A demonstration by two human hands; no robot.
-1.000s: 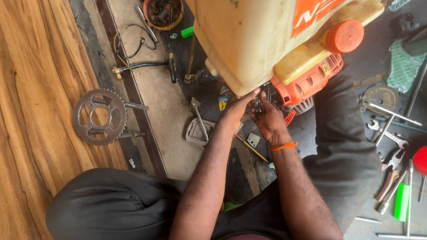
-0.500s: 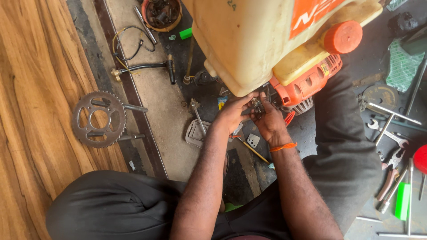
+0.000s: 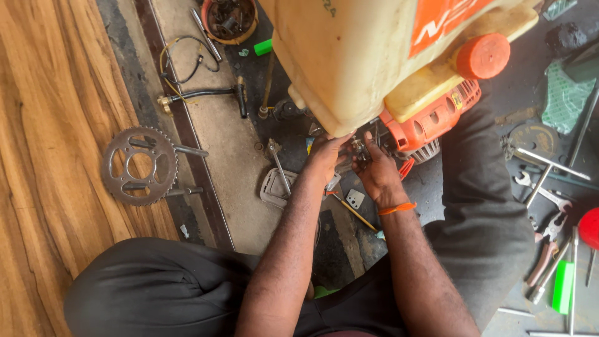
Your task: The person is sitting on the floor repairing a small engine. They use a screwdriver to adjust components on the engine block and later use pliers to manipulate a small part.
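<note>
A cream plastic tank point(image 3: 355, 56) with an orange cap point(image 3: 482, 55) sits on an orange engine unit point(image 3: 433, 118) on the floor in front of me. Both my hands are under the tank's lower edge, at the small metal engine parts point(image 3: 360, 148) there. My left hand point(image 3: 324, 157) has its fingers curled against the parts beneath the tank. My right hand point(image 3: 376, 170), with an orange band on its wrist, pinches a small metal part beside it. The fingertips are partly hidden by the tank.
A toothed sprocket point(image 3: 138, 165) with a rod lies on the wooden boards at left. A black hose point(image 3: 203, 95), a socket wrench point(image 3: 279, 165) and a grey cover lie near my hands. Spanners, pliers point(image 3: 544, 243) and a green tool lie at right. My knees flank my arms.
Both hands stay under the tank; my left hand's fingers have shifted slightly closer to the right hand. The view has barely moved.
</note>
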